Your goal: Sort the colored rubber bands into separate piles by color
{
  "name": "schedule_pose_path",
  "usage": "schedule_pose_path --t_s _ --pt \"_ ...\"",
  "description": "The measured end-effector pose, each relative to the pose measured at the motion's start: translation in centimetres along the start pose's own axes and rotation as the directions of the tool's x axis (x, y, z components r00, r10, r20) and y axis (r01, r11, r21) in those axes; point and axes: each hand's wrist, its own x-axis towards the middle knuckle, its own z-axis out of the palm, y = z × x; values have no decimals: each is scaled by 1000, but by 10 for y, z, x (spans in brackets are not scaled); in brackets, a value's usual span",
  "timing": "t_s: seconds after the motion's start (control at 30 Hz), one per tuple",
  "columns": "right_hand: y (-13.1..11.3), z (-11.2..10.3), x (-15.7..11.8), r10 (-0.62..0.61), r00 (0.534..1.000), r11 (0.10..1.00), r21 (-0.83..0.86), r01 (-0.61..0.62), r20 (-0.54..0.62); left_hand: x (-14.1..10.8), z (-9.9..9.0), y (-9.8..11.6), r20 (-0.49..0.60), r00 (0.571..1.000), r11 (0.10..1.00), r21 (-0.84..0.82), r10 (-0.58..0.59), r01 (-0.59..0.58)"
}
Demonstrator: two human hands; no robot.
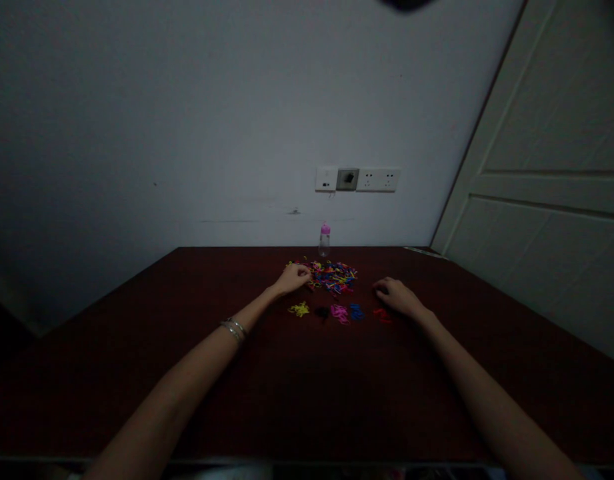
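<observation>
A mixed pile of small colourful strips lies toward the back of the dark red table. My left hand is at the pile's left edge, fingers pinched together; what they hold, if anything, is too small to name. Over on the right, my right hand rests on the table with its fingers curled, just behind a small red group. In front of the pile lie a yellow group, a black group, a pink group and a blue group.
A clear bottle with a pink top stands behind the pile. Wall sockets are above the table on the back wall. A white panelled door stands along the right side.
</observation>
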Motion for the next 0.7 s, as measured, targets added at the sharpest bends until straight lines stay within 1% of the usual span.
schedule_pose_path --t_s 0.03,0.1,0.17,0.23,0.27,0.33,0.47,0.53,0.7 --pt "-1 0 0 -4 1000 1000 7 4 -2 -1 -4 -11 -59 997 999 -12 -48 47" --pt "-5 -1 1 -35 999 998 45 36 -12 -4 -12 -31 -161 978 991 -44 -132 127" --pt "-11 -1 2 -98 995 990 103 100 -32 -8 -19 -46 -243 944 975 -83 -223 208" --pt "-18 -2 3 -169 984 972 153 176 -59 -11 -24 -55 -292 904 948 -142 -314 283" --pt "-22 -2 3 -200 977 963 170 209 -69 -11 -25 -57 -302 886 934 -174 -352 312" --pt "-28 -1 4 -249 966 948 185 257 -69 -11 -26 -59 -301 865 911 -227 -402 345" --pt "-36 2 5 -315 948 935 160 317 -37 -10 -25 -59 -280 867 903 -254 -412 347" --pt "-38 4 6 -316 948 938 140 318 -36 -11 -25 -59 -275 869 903 -252 -411 347" --pt "-42 9 8 -272 962 955 119 273 -25 -13 -24 -60 -269 874 907 -244 -404 344"
